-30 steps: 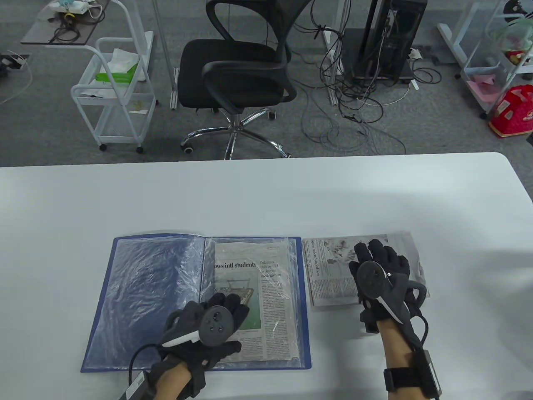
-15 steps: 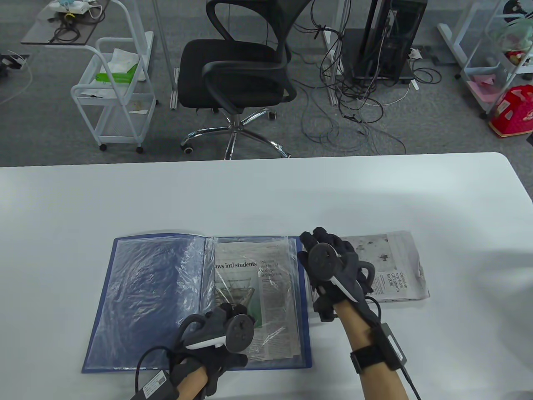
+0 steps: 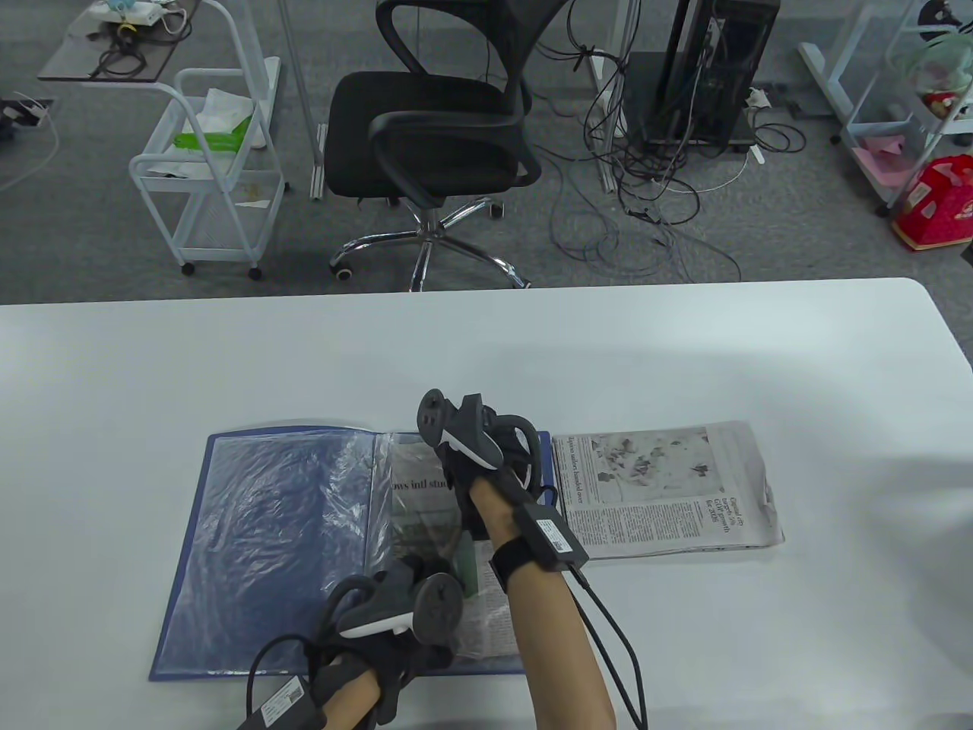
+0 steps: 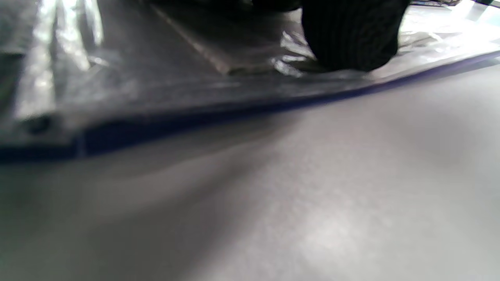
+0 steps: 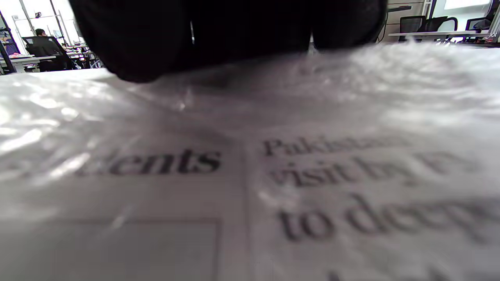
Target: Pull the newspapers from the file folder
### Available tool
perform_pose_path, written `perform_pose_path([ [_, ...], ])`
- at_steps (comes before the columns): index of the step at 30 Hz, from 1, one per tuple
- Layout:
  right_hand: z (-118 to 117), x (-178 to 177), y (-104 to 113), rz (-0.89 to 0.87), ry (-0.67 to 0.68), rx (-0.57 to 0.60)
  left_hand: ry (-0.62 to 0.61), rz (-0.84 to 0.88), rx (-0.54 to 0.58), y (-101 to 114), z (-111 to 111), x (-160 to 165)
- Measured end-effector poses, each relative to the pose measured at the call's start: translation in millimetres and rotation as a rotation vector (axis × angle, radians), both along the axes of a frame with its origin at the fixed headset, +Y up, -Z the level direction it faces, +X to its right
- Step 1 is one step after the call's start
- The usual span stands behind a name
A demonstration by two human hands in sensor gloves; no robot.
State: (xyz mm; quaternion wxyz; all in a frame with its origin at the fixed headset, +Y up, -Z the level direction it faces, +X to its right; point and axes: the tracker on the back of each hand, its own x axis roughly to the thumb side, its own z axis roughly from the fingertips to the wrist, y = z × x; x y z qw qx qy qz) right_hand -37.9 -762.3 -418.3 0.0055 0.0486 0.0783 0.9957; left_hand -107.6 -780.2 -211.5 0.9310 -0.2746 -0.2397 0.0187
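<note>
A blue file folder (image 3: 266, 532) lies open on the white table. A newspaper (image 3: 414, 487) sits inside the clear sleeve on its right page; its print shows close up in the right wrist view (image 5: 250, 187). My right hand (image 3: 486, 449) reaches across to the top of that page, with its fingers (image 5: 234, 31) on the crinkled plastic there. My left hand (image 3: 403, 608) is at the bottom of the same page, turned on its side. One of its fingertips (image 4: 351, 35) presses on the sleeve near the folder's blue edge (image 4: 195, 117). A second newspaper (image 3: 669, 487) lies on the table right of the folder.
The white table (image 3: 486, 357) stretches beyond the folder. Behind its far edge stand a black office chair (image 3: 433, 129), a white cart (image 3: 205, 175) and a tangle of cables (image 3: 646, 198) on the floor.
My right hand left the loose newspaper on the right and crossed left to the top of the folder's right page. My left hand turned onto its side at the page's bottom.
</note>
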Motion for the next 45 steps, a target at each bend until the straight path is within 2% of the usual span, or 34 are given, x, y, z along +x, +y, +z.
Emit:
perform_pose_path([
  [3, -5.5, -1.0, 1.5, -0.052, -0.036, -0.046, 0.008, 0.004, -0.021, -0.9, 0.4, -0.7],
  [8, -14.5, 8.7, 11.9, -0.196, -0.166, 0.031, 0.02, 0.018, -0.023, -1.2, 0.6, -2.3],
  [9, -13.6, 11.4, 16.7, -0.187, -0.213, 0.137, 0.021, 0.024, -0.034, -1.6, 0.0, -3.1],
  [11, -13.8, 13.3, 21.3, -0.115, -0.194, 0.202, 0.026, 0.029, -0.033, -1.8, -0.2, -3.6],
  [13, -14.2, 13.9, 23.5, -0.095, -0.16, 0.186, 0.029, 0.026, -0.039, -2.0, -0.2, -3.5],
  [17, -15.5, 14.2, 27.6, -0.092, -0.095, 0.012, 0.043, 0.024, -0.049, -2.1, 0.1, -4.0],
  [21, -15.7, 10.1, 30.9, 0.0, -0.075, 0.017, 0.048, 0.029, -0.052, -2.1, 0.6, -4.6],
  [28, -20.7, -3.8, 39.7, -0.033, -0.13, 0.258, 0.048, 0.038, -0.057, -2.6, 0.6, -5.5],
  [33, -24.4, -9.2, 56.4, -0.074, -0.156, 0.421, 0.047, 0.038, -0.068, -3.1, 0.2, -5.7],
  [37, -20.9, -6.3, 84.7, -0.143, -0.143, 0.556, 0.05, 0.043, -0.078, -3.2, -0.1, -6.1],
  [39, -16.8, -3.5, 98.9, -0.163, -0.138, 0.583, 0.051, 0.043, -0.082, -3.2, -0.2, -6.1],
  [45, 9.6, 17.4, 150.9, -0.28, -0.082, 0.744, 0.053, 0.048, -0.09, -3.2, -0.7, -6.6],
])
